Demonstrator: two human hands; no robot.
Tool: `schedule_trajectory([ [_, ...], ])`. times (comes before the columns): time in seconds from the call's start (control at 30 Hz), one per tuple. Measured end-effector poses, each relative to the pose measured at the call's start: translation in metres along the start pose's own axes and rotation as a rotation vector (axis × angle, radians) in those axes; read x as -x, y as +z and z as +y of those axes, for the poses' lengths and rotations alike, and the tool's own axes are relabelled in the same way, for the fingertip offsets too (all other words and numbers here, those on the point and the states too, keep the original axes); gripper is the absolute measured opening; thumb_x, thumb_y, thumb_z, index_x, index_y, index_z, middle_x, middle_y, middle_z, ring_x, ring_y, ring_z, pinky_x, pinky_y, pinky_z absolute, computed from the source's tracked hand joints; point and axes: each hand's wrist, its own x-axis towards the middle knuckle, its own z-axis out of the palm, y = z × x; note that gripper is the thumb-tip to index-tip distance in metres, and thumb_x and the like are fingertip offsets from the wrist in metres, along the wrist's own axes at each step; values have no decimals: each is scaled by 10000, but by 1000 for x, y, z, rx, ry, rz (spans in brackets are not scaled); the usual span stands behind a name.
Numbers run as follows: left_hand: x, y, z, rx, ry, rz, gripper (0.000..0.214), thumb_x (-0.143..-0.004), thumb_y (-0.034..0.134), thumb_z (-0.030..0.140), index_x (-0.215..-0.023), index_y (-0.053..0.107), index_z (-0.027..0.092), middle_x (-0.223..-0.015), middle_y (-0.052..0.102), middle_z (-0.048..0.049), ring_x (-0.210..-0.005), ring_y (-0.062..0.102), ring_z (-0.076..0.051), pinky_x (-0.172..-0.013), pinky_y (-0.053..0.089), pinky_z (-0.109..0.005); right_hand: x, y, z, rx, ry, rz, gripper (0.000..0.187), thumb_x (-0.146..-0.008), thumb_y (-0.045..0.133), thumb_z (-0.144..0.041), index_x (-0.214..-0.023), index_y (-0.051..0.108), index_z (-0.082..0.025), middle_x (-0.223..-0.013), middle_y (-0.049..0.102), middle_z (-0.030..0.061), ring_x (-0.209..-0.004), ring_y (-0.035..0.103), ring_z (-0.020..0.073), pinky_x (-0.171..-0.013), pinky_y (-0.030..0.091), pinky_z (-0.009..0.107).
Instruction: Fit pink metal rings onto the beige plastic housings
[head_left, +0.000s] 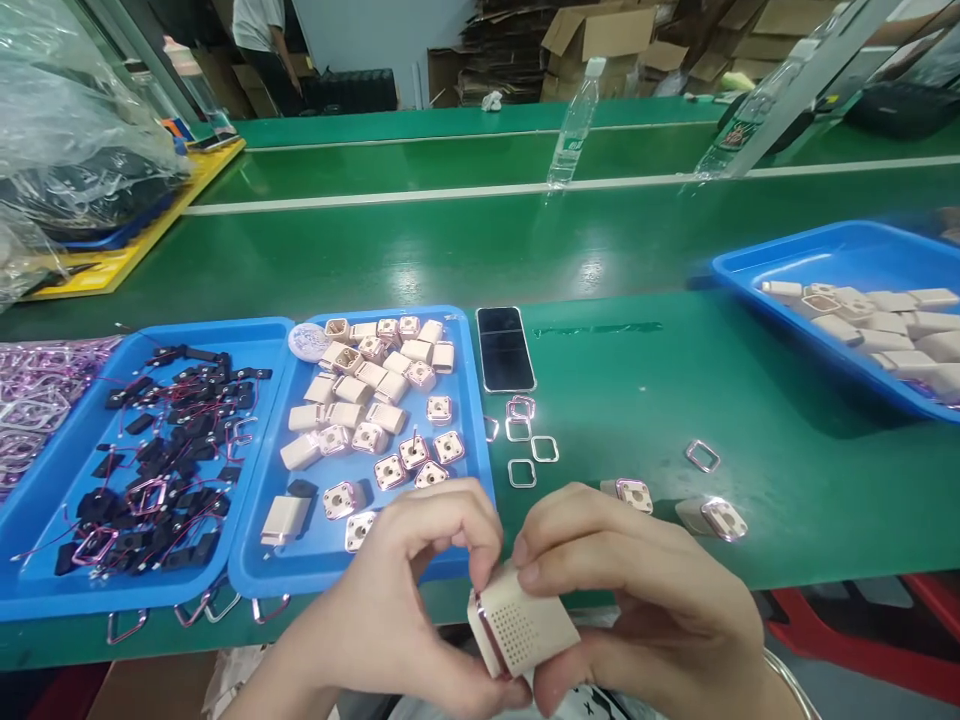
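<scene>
Between my two hands, near the table's front edge, is a beige plastic casing [525, 622] with a grid of small holes and a shiny pinkish band around one end. My left hand [420, 590] pinches the banded end between fingers and thumb. The casing's other end sits in the grip of my right hand [637, 600]. Left of my hands, a blue tray [259, 560] carries many similar beige casings [349, 415], several with pinkish rims. Several loose rectangular metal rings [522, 473] lie on the green table, and two casings [724, 520] rest beyond my right hand.
A blue tray [30, 590] of black parts with red wires stands at far left, beside many pinkish rings [37, 410]. A phone [505, 350] lies mid-table. Another blue tray [750, 275] of casings is at right. Bottles [576, 125] stand behind; a person [262, 45] is in the background.
</scene>
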Motion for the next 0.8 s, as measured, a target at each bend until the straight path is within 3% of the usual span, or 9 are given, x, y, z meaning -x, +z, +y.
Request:
schedule_trajectory([
  [0.2, -1, 4, -4, 36, 37, -4, 439, -446, 772, 41, -654, 415, 190, -685, 507, 65, -596, 437, -64, -522, 294, -194, 2, 5, 5, -54, 32, 1, 389, -801, 854, -228, -1152, 688, -235, -1020, 685, 45, -915, 665, 194, -786, 585, 261],
  [0.33, 0, -1, -5, -15, 57, 62, 406, -505, 867, 76, -699, 529, 192, -734, 584, 32, -646, 533, -102, -566, 402, -208, 4, 6, 4, -11, 25, 76, 384, -807, 854, -217, -1150, 685, -247, -994, 673, 43, -899, 653, 204, -777, 577, 284],
  [0.43, 4, -5, -6, -182, 195, 151, 368, -632, 900, 115, -907, 674, 210, -867, 682, -28, -788, 662, -171, -692, 546, -258, 6, 5, 1, 80, 7, 151, 366, -832, 835, -188, -1161, 683, -236, -1005, 663, 51, -911, 642, 208, -790, 569, 299],
  [0.6, 9, -5, -6, -415, 438, 212, 406, -766, 838, 152, -1141, 684, 181, -1017, 736, -75, -899, 728, -193, -787, 625, -259, 8, 5, -1, 147, -28, 204, 347, -868, 804, -207, -1192, 682, -241, -1005, 680, 48, -925, 643, 210, -812, 569, 311],
  [0.8, 5, -5, -11, -379, 392, 207, 388, -777, 832, 175, -1139, 692, 188, -1018, 729, -74, -902, 712, -185, -813, 601, -252, 9, 20, 6, 144, -17, 362, 274, -877, 804, -222, -1132, 704, -216, -1003, 679, 70, -932, 649, 202, -786, 581, 272],
])
